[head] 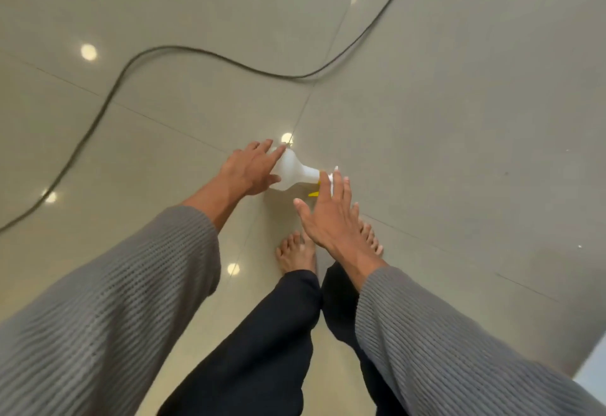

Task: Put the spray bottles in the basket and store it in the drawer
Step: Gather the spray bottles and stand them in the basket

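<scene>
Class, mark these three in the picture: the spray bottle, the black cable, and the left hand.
spray bottle (293,171): head view, white body.
black cable (196,51): head view, curved stretch on the floor.
left hand (251,169): head view, back of the hand.

A glossy beige tiled floor (459,153) is carrying everything here. A white spray bottle (293,171) with a yellow trigger is lying on its side on it, a black cable (183,49) is snaking across the tiles, and two bare feet (296,253) are standing near the bottle.
</scene>
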Motion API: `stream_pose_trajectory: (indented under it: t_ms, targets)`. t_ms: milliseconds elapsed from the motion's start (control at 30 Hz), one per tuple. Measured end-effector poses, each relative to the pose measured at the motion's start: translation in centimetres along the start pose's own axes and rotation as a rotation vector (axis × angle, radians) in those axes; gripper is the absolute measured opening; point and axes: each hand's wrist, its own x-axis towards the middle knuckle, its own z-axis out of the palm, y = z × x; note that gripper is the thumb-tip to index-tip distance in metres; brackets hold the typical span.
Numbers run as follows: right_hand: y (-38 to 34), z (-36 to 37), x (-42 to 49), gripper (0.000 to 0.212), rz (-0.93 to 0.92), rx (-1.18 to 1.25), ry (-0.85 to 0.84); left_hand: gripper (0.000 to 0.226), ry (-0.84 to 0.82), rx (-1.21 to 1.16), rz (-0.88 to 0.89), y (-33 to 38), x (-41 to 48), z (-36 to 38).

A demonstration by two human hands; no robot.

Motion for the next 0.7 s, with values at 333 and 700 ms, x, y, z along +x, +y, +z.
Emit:
stream_pose_trajectory:
  t_ms: [333, 700]
  targets:
    - [3.1, -0.1, 0.4, 0.067, -0.093, -0.096, 0.052, 0.093, -0.073, -0.260, 0.072, 3.0, 1.5, 3.1]
    - [-1.0, -15.6, -17.3, 0.047, 0.453, 1.031, 0.406, 0.103, 0.486, -0.776, 0.058, 17.6, -20.5, -5.3]
